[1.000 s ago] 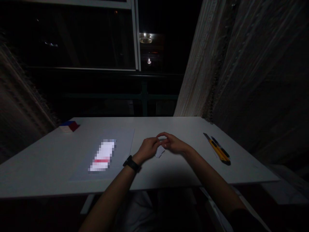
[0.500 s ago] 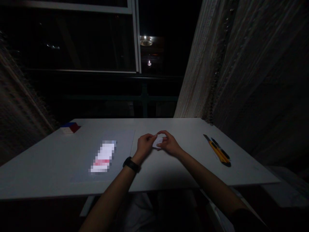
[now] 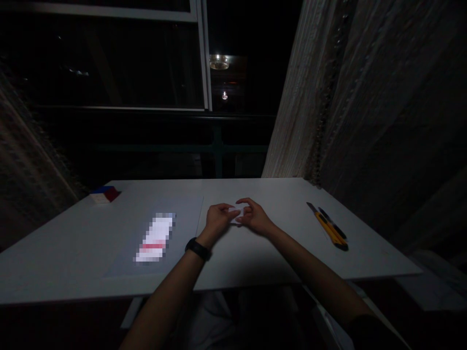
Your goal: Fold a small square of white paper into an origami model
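A small piece of white paper point(image 3: 236, 212) is held between my two hands, above the middle of the white table point(image 3: 277, 262). My left hand point(image 3: 219, 218) pinches its left side, thumb lying across the front. My right hand point(image 3: 257, 217) grips the right side, with its index finger arched over the top and its thumb at the lower edge. Fingers cover much of the paper, and its folds are too dark to make out. A black band point(image 3: 197, 248) circles my left wrist.
Left of my hands, a lit phone point(image 3: 155, 238) with a blurred screen lies on a large pale sheet point(image 3: 189, 228). A puzzle cube point(image 3: 105, 194) sits at the far left. On the right lie a yellow utility knife point(image 3: 328, 228) and a dark pen point(image 3: 332, 223). Curtains point(image 3: 288, 107) hang behind.
My left thumb has come down across the front of the paper, and the left fingers have shifted slightly. My right hand keeps its grip. The view has shifted a little.
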`<state>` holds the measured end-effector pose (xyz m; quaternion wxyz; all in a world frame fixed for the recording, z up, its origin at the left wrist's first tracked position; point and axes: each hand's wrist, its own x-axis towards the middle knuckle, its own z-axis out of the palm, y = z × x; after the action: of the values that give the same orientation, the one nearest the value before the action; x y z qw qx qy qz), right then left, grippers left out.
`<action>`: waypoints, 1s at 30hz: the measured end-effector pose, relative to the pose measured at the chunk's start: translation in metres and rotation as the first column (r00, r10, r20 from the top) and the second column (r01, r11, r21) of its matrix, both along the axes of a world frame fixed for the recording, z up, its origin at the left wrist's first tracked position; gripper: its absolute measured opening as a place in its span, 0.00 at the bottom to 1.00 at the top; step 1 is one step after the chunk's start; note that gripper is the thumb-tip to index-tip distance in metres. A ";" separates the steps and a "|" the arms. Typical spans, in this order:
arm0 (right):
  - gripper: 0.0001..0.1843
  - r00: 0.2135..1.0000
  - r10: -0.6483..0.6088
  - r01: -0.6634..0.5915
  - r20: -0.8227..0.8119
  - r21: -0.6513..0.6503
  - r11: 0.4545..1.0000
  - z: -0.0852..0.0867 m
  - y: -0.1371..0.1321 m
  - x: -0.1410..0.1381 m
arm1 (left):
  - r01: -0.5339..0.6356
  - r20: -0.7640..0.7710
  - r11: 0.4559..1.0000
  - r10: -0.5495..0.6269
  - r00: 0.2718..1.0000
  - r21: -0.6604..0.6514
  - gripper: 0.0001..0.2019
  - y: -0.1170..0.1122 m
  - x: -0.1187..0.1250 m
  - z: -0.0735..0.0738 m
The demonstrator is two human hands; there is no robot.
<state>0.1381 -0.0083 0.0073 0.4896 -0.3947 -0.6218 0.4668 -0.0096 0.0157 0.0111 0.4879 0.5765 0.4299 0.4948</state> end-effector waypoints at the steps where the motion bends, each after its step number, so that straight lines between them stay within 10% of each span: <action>1: 0.31 1.000 -0.001 0.001 0.010 0.008 1.000 0.000 0.000 0.000 | -0.014 0.013 1.000 0.014 1.000 -0.010 0.18 0.000 0.000 0.000; 30: 0.18 0.988 -0.150 0.156 -0.047 0.151 0.976 0.005 0.003 0.004 | -0.034 0.087 0.999 0.037 0.996 -0.036 0.15 -0.006 -0.001 0.007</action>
<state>0.1420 -0.0052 0.0125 0.5640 -0.3940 -0.6150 0.3851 -0.0102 0.0096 0.0184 0.5076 0.5380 0.4265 0.5206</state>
